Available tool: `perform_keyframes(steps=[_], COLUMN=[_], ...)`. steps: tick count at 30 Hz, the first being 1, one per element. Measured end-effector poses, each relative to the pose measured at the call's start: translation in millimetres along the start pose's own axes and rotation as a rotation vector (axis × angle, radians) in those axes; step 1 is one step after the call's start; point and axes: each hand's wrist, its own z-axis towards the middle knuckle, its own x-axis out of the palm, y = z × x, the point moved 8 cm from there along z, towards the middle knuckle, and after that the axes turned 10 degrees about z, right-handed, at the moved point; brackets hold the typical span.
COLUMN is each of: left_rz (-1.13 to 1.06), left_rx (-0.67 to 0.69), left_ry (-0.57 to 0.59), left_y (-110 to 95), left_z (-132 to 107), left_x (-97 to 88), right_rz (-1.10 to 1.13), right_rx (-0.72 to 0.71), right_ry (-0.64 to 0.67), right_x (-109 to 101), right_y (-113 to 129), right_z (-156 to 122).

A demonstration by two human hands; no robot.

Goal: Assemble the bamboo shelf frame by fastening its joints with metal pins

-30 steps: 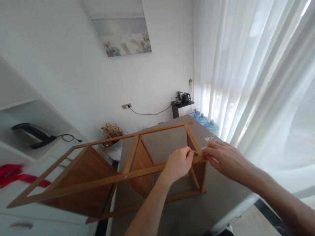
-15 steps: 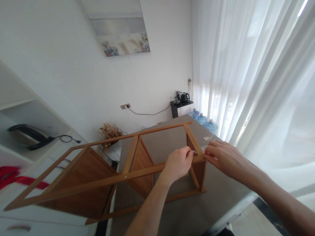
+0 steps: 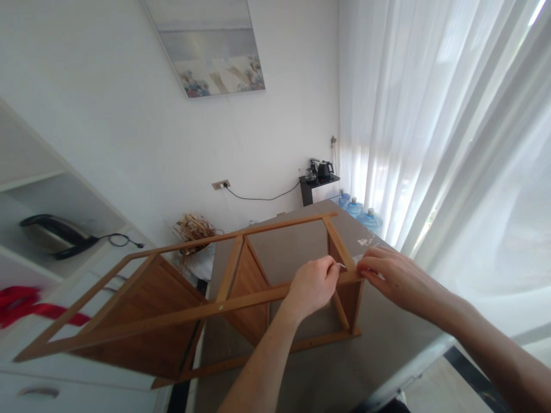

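Observation:
A wooden shelf frame lies on its side across a grey table. My left hand is closed in a pinch at the frame's near right corner, holding a small metal tool whose tip shows past the fingers. My right hand is closed over that same corner from the right, its fingers pressed on the top rail. What the tool touches is hidden between the two hands.
White curtains hang at the right. Blue water bottles and a small black cabinet with a kettle stand by the far wall. A white shelving unit with a dark appliance is at the left, red cloth below it.
Both hands stay at the frame's corner with hardly any shift. Only the view has wobbled slightly.

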Motion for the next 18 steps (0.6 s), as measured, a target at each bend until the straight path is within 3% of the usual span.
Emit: perform_keyframes(steps=[15, 18], left_rz=[0.018, -0.012], left_rx=[-0.012, -0.015], left_ry=[-0.011, -0.038], left_y=[-2.9, -0.8], left_z=[-0.4, 0.8], left_x=[-1.4, -0.9], right_rz=[-0.044, -0.064], right_rx=[-0.01, 0.041], right_ry=[0.001, -0.022], right_x=[-1.5, -3.0], right_y=[-1.2, -4.7], right_z=[-3.0, -2.6])
